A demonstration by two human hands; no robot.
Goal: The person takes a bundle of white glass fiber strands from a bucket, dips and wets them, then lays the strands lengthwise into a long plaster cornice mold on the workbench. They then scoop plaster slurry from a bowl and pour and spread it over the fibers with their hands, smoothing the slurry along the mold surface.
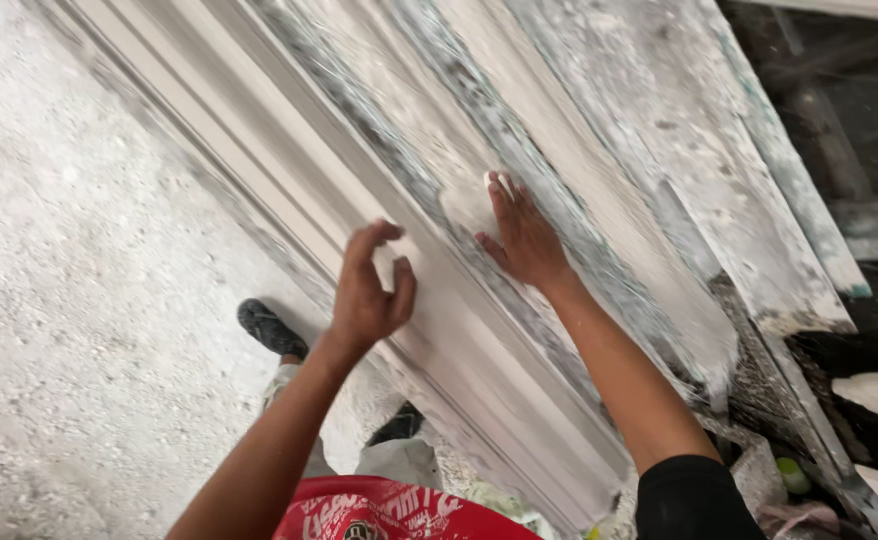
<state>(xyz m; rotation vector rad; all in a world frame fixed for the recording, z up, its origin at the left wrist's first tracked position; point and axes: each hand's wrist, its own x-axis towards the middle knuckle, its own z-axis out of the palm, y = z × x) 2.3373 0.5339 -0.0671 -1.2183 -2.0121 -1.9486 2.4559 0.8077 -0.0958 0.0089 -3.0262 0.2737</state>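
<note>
While you leaned over the work, the rough pale floor [79,300] filled the whole left side of the scene, gritty and speckled with white dust. Across the middle, running from the far left down to the near right, lay a long white plaster moulding [439,330] with stepped ridges along its length, its nearer edge smooth and its farther bands streaked grey. Beyond it, to the right, leaned a flat board [719,170] crusted with dried white splashes, and past that board the ground was dark and cluttered with scraps too dim to make out.

Your right hand [524,235] lay flat on the moulding's broad upper band, palm down, the fingers [504,195] straight and held close together with the thumb set a little apart, pressing a smear of wet white plaster under the fingertips. Your left hand [369,290] hovered just above the moulding's ridged near side, lifted off the surface; its fingers [364,245] were curled inward, and the thumb and forefinger bent toward each other as if pinching, though I could not tell whether anything sat between them.

Near you, at the bottom edge, showed your red printed garment [389,510] and a black sleeve [694,495] on your right arm. One dark shoe [271,328] rested on the floor just left of the moulding.
</note>
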